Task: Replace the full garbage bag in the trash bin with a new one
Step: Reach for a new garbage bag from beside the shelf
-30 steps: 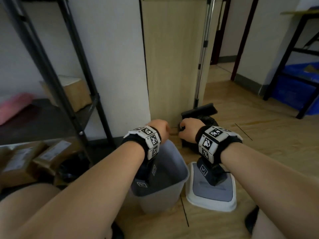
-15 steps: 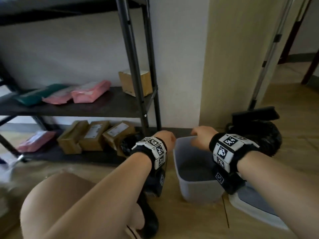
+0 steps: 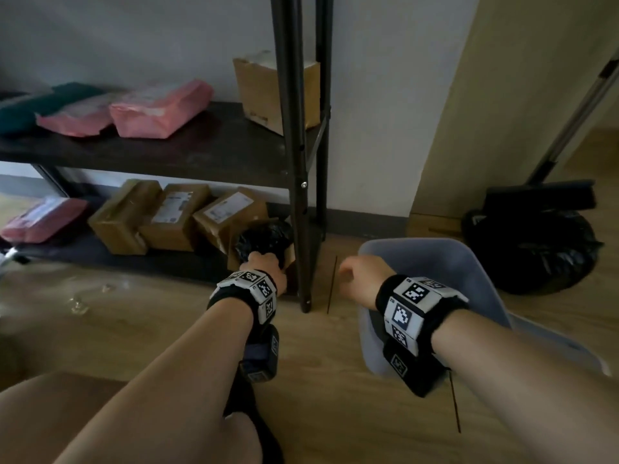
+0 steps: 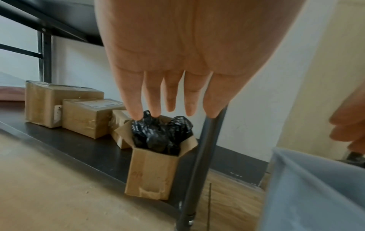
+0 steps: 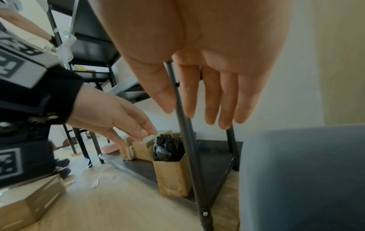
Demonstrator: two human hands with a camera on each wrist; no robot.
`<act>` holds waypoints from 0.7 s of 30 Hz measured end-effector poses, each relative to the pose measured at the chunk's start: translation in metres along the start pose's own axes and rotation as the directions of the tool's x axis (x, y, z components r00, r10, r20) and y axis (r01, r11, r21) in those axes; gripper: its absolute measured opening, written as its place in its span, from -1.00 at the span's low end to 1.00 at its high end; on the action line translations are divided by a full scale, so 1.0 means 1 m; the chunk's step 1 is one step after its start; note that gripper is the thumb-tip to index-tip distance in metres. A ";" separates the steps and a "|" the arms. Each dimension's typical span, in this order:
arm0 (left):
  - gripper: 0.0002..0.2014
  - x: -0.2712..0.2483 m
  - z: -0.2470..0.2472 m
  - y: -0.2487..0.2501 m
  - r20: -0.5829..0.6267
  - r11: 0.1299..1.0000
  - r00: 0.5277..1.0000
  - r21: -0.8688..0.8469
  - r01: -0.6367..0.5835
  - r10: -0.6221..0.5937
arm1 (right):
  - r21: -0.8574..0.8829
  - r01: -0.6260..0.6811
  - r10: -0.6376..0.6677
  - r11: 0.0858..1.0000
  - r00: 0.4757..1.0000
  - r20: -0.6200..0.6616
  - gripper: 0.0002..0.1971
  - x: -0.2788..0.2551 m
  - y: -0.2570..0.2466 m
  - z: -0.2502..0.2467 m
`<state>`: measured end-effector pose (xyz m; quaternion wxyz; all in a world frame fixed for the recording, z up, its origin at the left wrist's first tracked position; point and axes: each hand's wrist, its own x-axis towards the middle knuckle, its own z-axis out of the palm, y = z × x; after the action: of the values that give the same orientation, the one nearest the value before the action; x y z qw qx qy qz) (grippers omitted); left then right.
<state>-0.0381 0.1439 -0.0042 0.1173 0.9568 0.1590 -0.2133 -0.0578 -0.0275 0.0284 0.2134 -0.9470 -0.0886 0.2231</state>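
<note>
The empty grey trash bin [image 3: 435,262] stands on the wood floor. The full black garbage bag [image 3: 532,249] lies to its right. An open cardboard box [image 4: 152,170] on the bottom shelf holds crumpled black new bags [image 4: 162,134]. My left hand [image 4: 169,112] reaches to the top of those bags with straight fingers and holds nothing; whether it touches them is unclear. In the head view my left hand [image 3: 264,262] covers the box's near edge. My right hand [image 3: 361,276] hovers over the bin's left rim, fingers [image 5: 207,101] straight and empty.
A black metal shelf post [image 3: 301,162] stands between the box and the bin. Taped parcels [image 3: 167,219] line the bottom shelf, pink packets [image 3: 157,108] the upper one. A dustpan with a long handle [image 3: 536,195] leans behind the full bag. The bin's lid [image 3: 569,346] lies at the right.
The view has swung left to the shelf. My left hand has moved from the bin to the box of black bags. My right hand has left the full bag and now hangs by the bin.
</note>
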 end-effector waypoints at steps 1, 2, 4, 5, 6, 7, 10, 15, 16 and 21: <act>-0.53 0.010 0.002 -0.005 -0.009 1.000 1.000 0.022 0.013 -0.013 | 0.005 0.009 -0.009 1.000 1.000 0.005 -0.66 0.008 -0.005 0.006; -0.54 0.019 0.004 -0.009 -0.013 0.999 1.000 0.046 0.021 -0.020 | 0.005 0.018 -0.018 1.000 1.000 0.012 -0.67 0.016 -0.009 0.012; -0.58 0.037 0.009 -0.016 -0.010 0.998 1.000 0.061 0.026 -0.025 | 0.001 0.033 -0.033 0.999 0.999 0.039 -0.69 0.033 -0.017 0.025; -0.58 0.046 0.011 -0.018 -0.013 0.998 1.000 0.054 0.025 -0.024 | -0.003 0.038 -0.038 0.999 0.998 0.058 -0.69 0.041 -0.020 0.032; -0.57 0.052 0.013 -0.018 -0.019 0.998 1.000 0.049 0.025 -0.024 | -0.013 0.042 -0.040 0.999 0.996 0.079 -0.69 0.050 -0.023 0.038; -0.56 0.059 0.014 -0.018 -0.024 0.999 0.999 0.045 0.026 -0.025 | -0.030 0.048 -0.045 0.998 0.994 0.100 -0.70 0.058 -0.026 0.044; -0.60 0.080 0.019 -0.018 0.009 0.996 1.000 0.084 0.024 -0.024 | -0.070 0.064 -0.053 0.996 0.988 0.142 -0.72 0.079 -0.036 0.058; -0.52 0.105 0.030 -0.025 0.040 0.992 0.998 0.122 0.043 -0.048 | -0.117 0.072 -0.051 0.991 0.984 0.171 -0.62 0.112 -0.054 0.075; -0.51 0.107 0.030 -0.026 0.017 0.993 0.999 0.111 0.039 -0.041 | -0.135 0.081 -0.055 0.988 0.982 0.183 -0.59 0.119 -0.057 0.080; -0.50 0.119 0.015 -0.033 -0.187 0.997 0.982 -0.075 -0.024 0.010 | -0.185 0.021 0.012 0.982 0.984 0.175 -0.30 0.150 -0.065 0.100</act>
<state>0.0468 0.2006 -0.0752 0.1403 0.9687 0.1691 -0.1156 0.0244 0.1062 -0.0815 0.1157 -0.9392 -0.1296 0.2960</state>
